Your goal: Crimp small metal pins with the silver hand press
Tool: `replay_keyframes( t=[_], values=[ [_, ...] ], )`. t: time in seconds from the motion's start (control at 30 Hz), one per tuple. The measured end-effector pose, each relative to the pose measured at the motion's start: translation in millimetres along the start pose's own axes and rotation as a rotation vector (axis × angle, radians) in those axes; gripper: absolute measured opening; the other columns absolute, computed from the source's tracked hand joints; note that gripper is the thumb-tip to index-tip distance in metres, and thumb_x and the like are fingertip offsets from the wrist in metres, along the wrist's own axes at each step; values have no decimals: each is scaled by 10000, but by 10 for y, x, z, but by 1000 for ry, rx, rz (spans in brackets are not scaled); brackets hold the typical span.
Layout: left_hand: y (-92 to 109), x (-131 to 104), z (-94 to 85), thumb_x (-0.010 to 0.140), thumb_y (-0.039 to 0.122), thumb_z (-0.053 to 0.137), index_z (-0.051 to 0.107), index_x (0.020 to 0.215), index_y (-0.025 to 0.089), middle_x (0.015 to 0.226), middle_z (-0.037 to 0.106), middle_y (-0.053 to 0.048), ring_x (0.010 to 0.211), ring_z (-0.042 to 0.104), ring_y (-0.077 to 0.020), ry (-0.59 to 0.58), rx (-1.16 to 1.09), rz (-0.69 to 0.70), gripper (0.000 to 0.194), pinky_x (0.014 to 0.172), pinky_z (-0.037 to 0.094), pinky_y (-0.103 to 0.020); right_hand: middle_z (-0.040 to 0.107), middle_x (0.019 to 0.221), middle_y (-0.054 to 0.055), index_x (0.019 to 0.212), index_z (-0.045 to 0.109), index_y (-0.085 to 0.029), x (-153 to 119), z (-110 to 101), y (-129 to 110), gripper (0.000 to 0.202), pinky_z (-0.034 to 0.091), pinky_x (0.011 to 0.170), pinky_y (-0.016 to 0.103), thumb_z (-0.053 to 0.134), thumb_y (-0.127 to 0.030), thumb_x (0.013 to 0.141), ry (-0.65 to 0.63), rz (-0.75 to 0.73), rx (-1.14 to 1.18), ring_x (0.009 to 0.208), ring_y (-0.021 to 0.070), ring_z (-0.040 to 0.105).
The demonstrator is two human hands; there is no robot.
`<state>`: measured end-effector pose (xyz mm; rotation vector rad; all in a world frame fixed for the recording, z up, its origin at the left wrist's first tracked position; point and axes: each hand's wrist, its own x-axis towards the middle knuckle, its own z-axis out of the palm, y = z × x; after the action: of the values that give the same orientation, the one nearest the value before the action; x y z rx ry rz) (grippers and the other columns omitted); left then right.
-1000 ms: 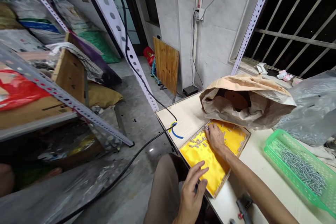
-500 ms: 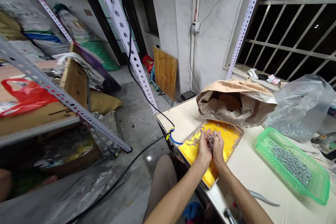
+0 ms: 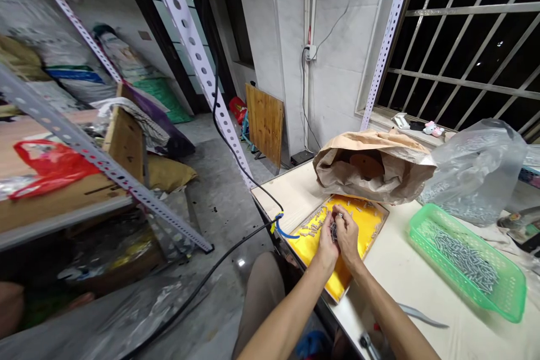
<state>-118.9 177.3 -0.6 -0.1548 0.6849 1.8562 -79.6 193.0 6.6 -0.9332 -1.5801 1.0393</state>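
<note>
My left hand (image 3: pixel 327 246) and my right hand (image 3: pixel 347 239) are cupped together above a shallow yellow-lined tray (image 3: pixel 336 283). Between the palms lies a clump of small metal pieces (image 3: pixel 333 231), mostly covered by the fingers; they look like short screws or pins. The left fingers curl round the clump from one side. On the other side, the right thumb and fingers close over its top. More loose metal pieces (image 3: pixel 312 229) are scattered on the yellow surface to the left of the hands, with others along the tray's far and right edges.
A green perforated basket (image 3: pixel 512 301) holding many small screws (image 3: pixel 466 260) stands at right. Behind the tray lies an open brown paper bag (image 3: pixel 379 143), beside a clear plastic bag (image 3: pixel 481 163). A black cable (image 3: pixel 236 246) crosses the table's left edge. A grey curved tool (image 3: pixel 424 316) lies nearby.
My hands have drawn closer together round the metal pieces, and the right fingers have shifted over the clump. The camera view has moved slightly.
</note>
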Motion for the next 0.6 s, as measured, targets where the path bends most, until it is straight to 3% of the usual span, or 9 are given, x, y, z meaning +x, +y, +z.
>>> replay_keyframes(
  t=[0.13, 0.27, 0.4, 0.6],
  values=[
    [29, -17, 29, 847, 299, 518, 642, 1037, 119, 942, 683, -66, 971, 630, -177, 36, -22, -36, 290, 881, 495, -264, 678, 1045, 73, 934, 682, -197, -36, -9, -39, 323, 400, 984, 402, 407, -309, 808, -51, -31, -12, 1052, 208, 578],
    [-15, -71, -46, 882, 292, 455, 633, 1077, 115, 1034, 661, -79, 1099, 568, -162, -53, 21, -31, 318, 960, 449, -248, 616, 1190, 81, 1033, 676, -189, -43, 15, -33, 392, 253, 1091, 442, 397, -399, 856, -117, -61, -94, 1215, 223, 464],
    [-94, -147, -95, 874, 288, 477, 616, 1119, 131, 1175, 604, -93, 1214, 481, -173, -62, 102, 36, 322, 1024, 401, -267, 480, 1354, 73, 1258, 548, -175, -27, 45, 74, 527, 183, 1119, 440, 287, -470, 908, -164, 57, -193, 1341, 210, 283],
    [-120, -227, -7, 879, 374, 407, 575, 1204, 236, 1232, 572, -80, 1313, 373, -214, -84, 218, 87, 391, 1027, 404, -355, 343, 1448, 84, 1365, 425, -147, 28, 49, 178, 655, 147, 1132, 418, 286, -573, 888, -170, 195, -204, 1371, 211, 208]
  ],
)
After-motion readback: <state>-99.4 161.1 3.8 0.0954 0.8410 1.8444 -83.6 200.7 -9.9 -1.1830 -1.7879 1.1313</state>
